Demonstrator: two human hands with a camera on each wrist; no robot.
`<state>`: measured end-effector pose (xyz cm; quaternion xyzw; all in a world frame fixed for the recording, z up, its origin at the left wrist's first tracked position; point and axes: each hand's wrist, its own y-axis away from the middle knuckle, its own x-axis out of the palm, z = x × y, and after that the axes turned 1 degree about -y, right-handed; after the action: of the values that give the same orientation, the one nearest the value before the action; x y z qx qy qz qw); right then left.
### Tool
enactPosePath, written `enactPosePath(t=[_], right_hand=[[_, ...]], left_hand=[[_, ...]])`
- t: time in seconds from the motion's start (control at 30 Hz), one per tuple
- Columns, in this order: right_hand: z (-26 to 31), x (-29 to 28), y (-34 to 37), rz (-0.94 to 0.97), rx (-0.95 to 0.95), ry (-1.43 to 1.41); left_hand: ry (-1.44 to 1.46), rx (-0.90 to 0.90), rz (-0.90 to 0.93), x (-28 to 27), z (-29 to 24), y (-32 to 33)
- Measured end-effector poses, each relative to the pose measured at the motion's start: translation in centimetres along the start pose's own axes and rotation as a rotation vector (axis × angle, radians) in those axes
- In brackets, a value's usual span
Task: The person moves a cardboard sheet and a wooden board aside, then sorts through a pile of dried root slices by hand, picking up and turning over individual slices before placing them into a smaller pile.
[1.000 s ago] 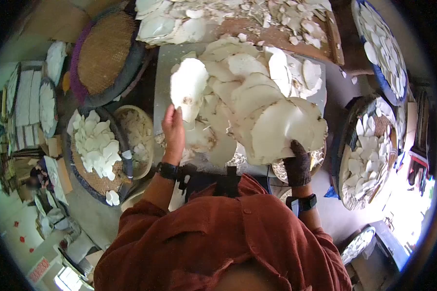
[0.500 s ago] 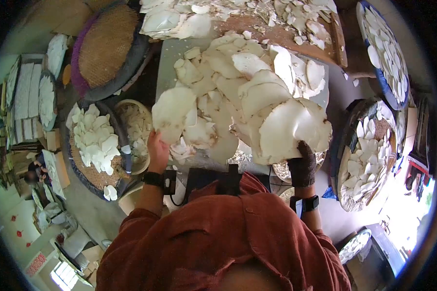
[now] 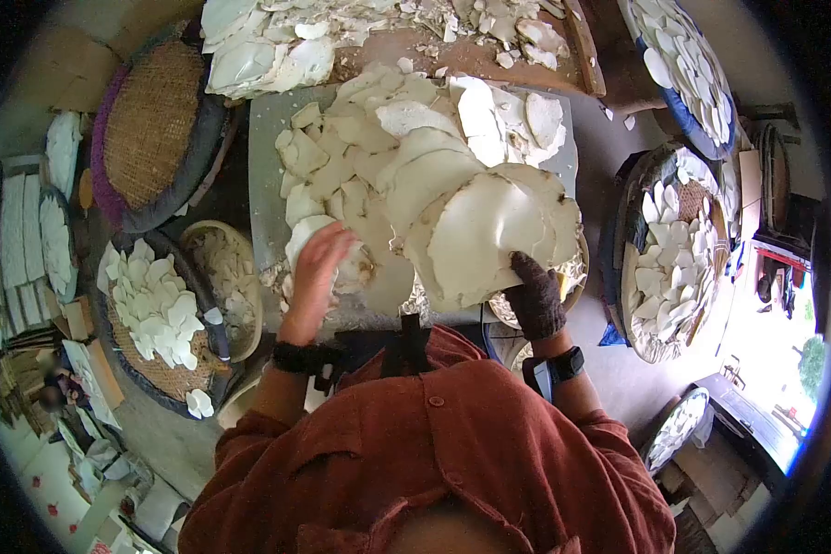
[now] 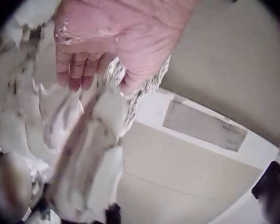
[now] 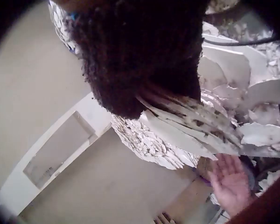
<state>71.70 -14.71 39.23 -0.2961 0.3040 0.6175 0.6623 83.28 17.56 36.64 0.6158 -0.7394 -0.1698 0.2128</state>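
My right hand (image 3: 537, 300), in a dark knitted glove, grips the near edge of a stack of broad, thin, cream-white slices (image 3: 485, 235) with brownish rims. In the right wrist view, the layered slices (image 5: 191, 122) fan out from under the glove (image 5: 140, 56). My bare left hand (image 3: 316, 272) is over the left side of the heap, fingers extended, holding nothing. White flecks cling to it (image 4: 107, 35) in the left wrist view. A pale slice (image 3: 307, 231) lies right beside its fingers, partly covered. More overlapping slices (image 3: 342, 138) are heaped on the grey tabletop (image 3: 266, 185).
Behind the heap, a brown wooden board (image 3: 388, 57) carries more slices and crumbs. Round trays of white pieces flank me, one left (image 3: 120, 355), one right (image 3: 632, 305). A basket (image 3: 249, 342) of scraps stands near the left tray. An orange-brown woven tray (image 3: 148, 129) leans at upper left.
My left hand held a large slice, lowered it toward the near left of the heap and let it go. The right hand keeps its stack. The head view has shifted.
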Motion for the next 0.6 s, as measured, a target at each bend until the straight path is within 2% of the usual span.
enactPosePath(t=[0.03,0.07,0.1,0.13,0.2,0.23,0.3,0.4,0.5,0.57,0.6], right_hand=[[-0.2,0.4,0.0,-0.019,-0.076,0.039],[0.5,0.4,-0.4,0.046,0.028,-0.14],[0.4,0.7,-0.3,0.043,-0.001,-0.14],[0.5,0.9,-0.3,0.04,-0.029,-0.139],[0.5,0.6,-0.6,0.028,-0.124,-0.127],[0.5,0.3,-0.9,0.05,-0.114,-0.127],[0.4,-0.1,-1.1,0.095,-0.088,-0.129],[1.1,-1.0,-1.5,0.187,-0.068,0.053],[1.7,-1.2,-3.2,0.068,0.168,0.143],[1.6,-1.0,-3.8,-0.551,0.707,-1.165],[0.9,-1.3,-3.7,-0.582,0.531,-0.886]], left_hand=[[0.165,-0.084,0.143,1.9,-0.9,-0.3],[0.308,-0.094,0.226,3.8,-1.6,-0.5],[0.451,-0.105,0.31,5.4,-2.1,-0.6],[0.58,-0.183,0.29,6.4,-2.4,-0.7],[0.656,-0.273,0.315,6.4,-1.7,-1.3],[0.692,-0.319,0.328,6.3,-1.4,-1.6],[0.685,-0.323,0.342,6.2,-0.7,-1.5],[0.668,-0.332,0.273,6.9,-1.3,-0.4],[0.67,-0.248,0.197,7.3,-1.6,0.2],[0.652,-0.153,0.18,6.8,-1.2,0.4],[0.61,-0.139,0.153,6.5,-1.0,0.4]])
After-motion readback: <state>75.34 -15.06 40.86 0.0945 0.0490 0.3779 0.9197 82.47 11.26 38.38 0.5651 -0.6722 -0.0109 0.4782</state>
